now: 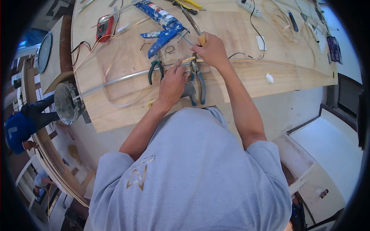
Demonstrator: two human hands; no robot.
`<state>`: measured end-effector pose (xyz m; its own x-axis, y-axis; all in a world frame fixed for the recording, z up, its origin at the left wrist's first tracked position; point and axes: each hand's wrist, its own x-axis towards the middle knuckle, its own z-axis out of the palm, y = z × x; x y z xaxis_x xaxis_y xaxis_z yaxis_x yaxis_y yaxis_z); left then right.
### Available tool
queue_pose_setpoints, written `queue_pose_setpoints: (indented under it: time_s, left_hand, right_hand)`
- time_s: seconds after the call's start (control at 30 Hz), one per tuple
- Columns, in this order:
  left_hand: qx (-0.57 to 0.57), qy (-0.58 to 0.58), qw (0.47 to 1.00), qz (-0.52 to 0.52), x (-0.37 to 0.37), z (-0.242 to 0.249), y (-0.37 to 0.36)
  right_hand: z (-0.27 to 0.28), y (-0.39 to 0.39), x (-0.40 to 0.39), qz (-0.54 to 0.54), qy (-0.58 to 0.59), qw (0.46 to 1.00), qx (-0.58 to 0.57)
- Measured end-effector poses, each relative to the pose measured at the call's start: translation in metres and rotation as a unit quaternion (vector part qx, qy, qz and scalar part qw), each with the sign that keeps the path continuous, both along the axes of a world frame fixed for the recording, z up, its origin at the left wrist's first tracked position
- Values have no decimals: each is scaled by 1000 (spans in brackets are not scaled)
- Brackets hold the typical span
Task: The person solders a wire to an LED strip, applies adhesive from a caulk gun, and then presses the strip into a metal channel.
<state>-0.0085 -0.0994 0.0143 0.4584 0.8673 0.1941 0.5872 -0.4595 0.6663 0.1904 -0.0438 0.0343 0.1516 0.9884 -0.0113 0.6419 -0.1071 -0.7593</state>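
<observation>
My right hand (212, 49) is closed round the wooden handle of a soldering iron (192, 23), whose metal shaft points up and away. My left hand (172, 85) rests on the bench, fingertips closed at a thin yellowish strip (189, 59) that runs to the right. The jaws of blue-handled pliers (198, 82) lie at that strip, between my hands. Left of my left hand are green-handled cutters (156, 71), across a long metal channel (127, 78). A paint-smeared blue caulking gun (163, 27) lies just beyond my hands.
On the wooden bench (127, 54) lie a red multimeter (104, 27) at left, a white power strip (248, 5) at the back and loose wires. A white scrap (269, 78) is near the right front. A bucket (67, 103) and a person in blue (19, 129) are at left.
</observation>
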Motion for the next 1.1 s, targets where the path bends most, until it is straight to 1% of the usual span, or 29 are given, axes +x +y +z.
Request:
queue_pose_setpoints:
  time_s: [0.1,0.2,0.37,0.5,0.57,0.67,0.7,0.77,0.8,0.87,0.9,0.97,1.07,1.1]
  left_hand:
    - [-49,27,998,9,13,-10,6]
    - [-41,40,998,-16,14,-15,15]
    - [21,34,997,-67,3,-18,21]
    - [27,13,997,-78,-1,-21,23]
    - [18,-8,997,-75,-1,-20,23]
    - [-2,-49,998,-45,-1,-22,24]
    - [-8,-63,998,-28,-1,-17,26]
    - [-58,-74,995,18,-8,-5,30]
    - [-82,-77,993,43,-12,1,32]
    - [-122,-122,980,94,-24,-5,36]
    - [-143,-147,972,118,-29,-7,38]
    - [-127,-131,978,103,-35,-2,38]
    - [-124,-121,982,69,-19,11,37]
    - [-126,-117,983,58,-12,13,37]
  right_hand:
    - [-2,6,10,-13,2,1000,5]
    - [-14,10,18,-20,6,1000,-3]
    - [-25,9,23,-34,40,997,-51]
    - [-28,8,23,-36,38,998,-37]
    - [-34,8,24,-32,26,999,-22]
    - [-31,6,24,-45,59,997,-34]
    - [-33,6,25,-50,35,998,-31]
    - [-37,4,27,-53,-2,998,-24]
    - [-31,1,27,-69,15,997,-28]
    - [-12,-9,25,-100,51,993,-39]
    - [-13,-14,20,-97,111,988,-39]
    - [-13,-31,18,-100,217,970,-40]
    - [8,-49,0,-100,277,953,-66]
    - [5,-50,1,-106,251,961,-57]
